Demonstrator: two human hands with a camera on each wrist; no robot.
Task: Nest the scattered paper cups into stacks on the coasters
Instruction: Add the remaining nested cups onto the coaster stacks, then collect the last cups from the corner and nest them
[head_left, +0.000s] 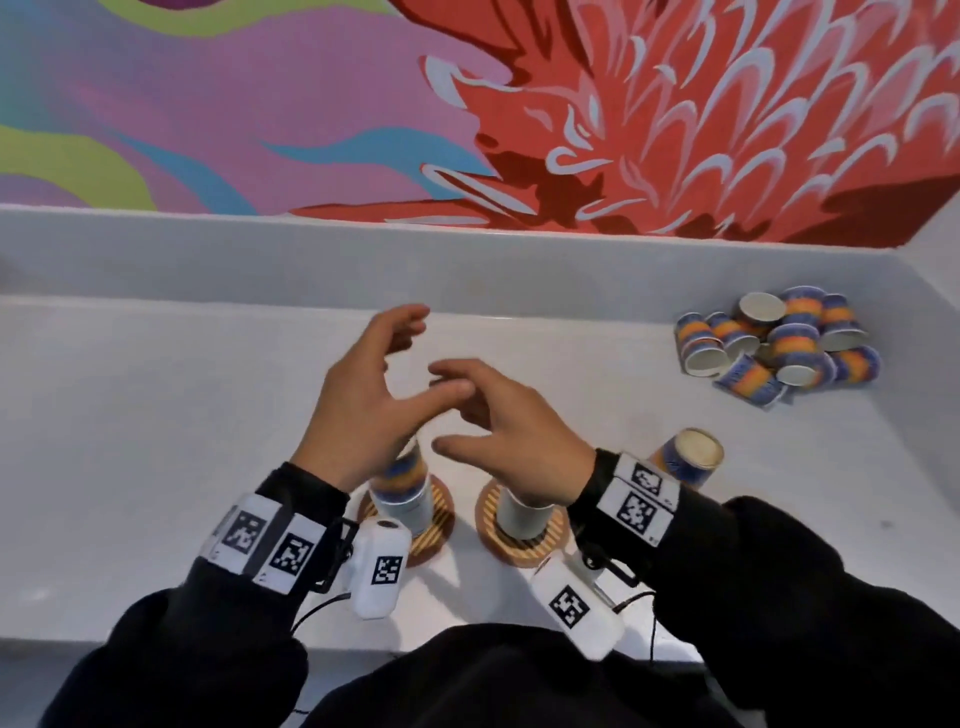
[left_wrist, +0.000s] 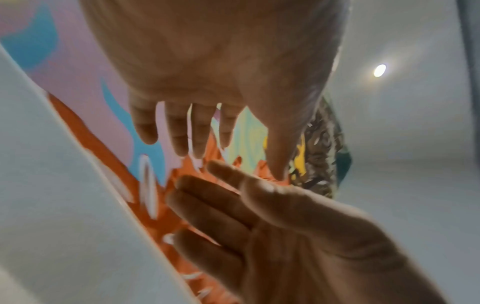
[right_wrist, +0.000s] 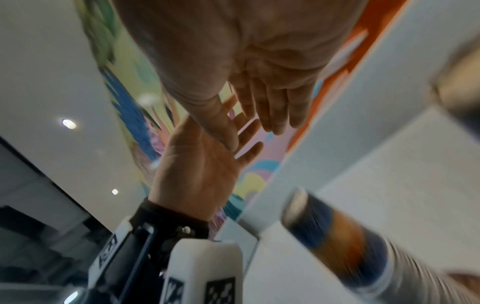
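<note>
Both my hands hover empty over the near cups, fingers loosely spread. My left hand (head_left: 410, 358) (left_wrist: 228, 160) is above a nested stack of blue-and-orange paper cups (head_left: 402, 493) standing upside down on a round striped coaster (head_left: 441, 527). My right hand (head_left: 452, 410) (right_wrist: 254, 137) is above a second stack (head_left: 524, 514) on its own coaster (head_left: 488, 512), and its fingers overlap my left thumb. A third stack (head_left: 685, 457) stands behind my right wrist. The right wrist view shows one stack (right_wrist: 337, 236), blurred. Several loose cups (head_left: 779, 343) lie heaped at the back right.
The white counter (head_left: 156, 415) has a raised back ledge (head_left: 260, 260) under a colourful mural and a side wall at the right. Wrist cameras with cables hang from both my black sleeves near the front edge.
</note>
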